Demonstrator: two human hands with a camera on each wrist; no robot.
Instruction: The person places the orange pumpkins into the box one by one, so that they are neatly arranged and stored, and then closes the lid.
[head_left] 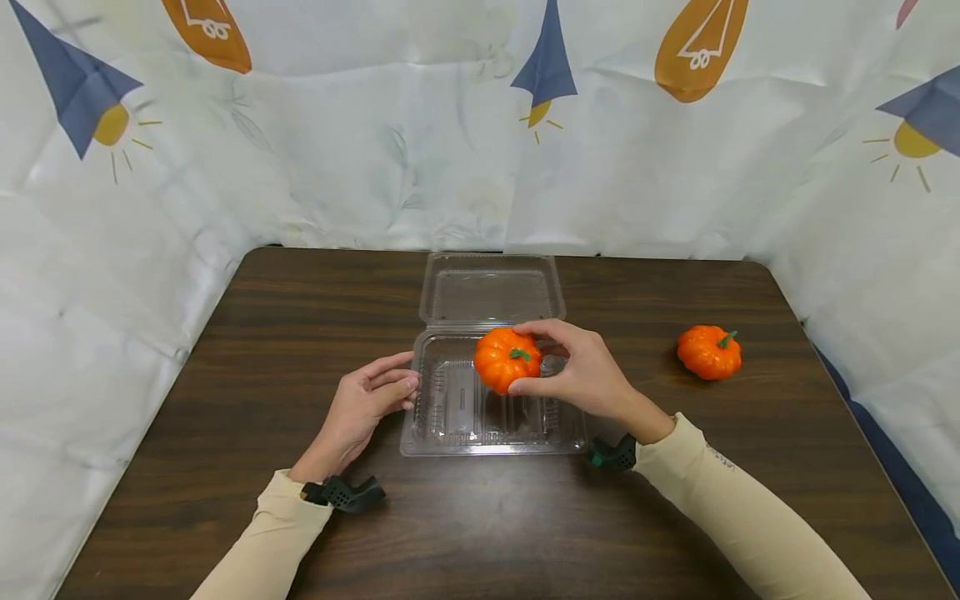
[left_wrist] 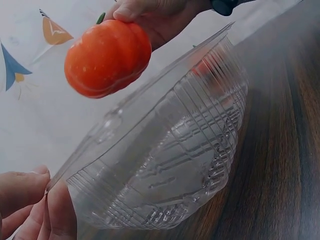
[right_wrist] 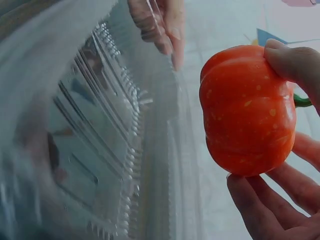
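Note:
My right hand (head_left: 588, 367) grips a small orange pumpkin (head_left: 497, 360) with a green stem, thumb on one side and fingers on the other. The right wrist view shows the same pumpkin (right_wrist: 247, 112) held up beside the wall of a clear plastic container (head_left: 450, 417). In the head view it overlaps the container's base; the left wrist view has it above the rim. My left hand (head_left: 367, 408) pinches the container's left rim between thumb and fingers, seen closely in the left wrist view (left_wrist: 30, 200). The container's hinged lid (head_left: 491, 287) lies folded back, away from me.
A second orange pumpkin (head_left: 708, 352) sits on the dark wooden table (head_left: 300, 317), right of the container. White printed cloth (head_left: 450, 167) hangs behind the table and along both sides. Dark wrist bands (head_left: 345, 493) are on both wrists.

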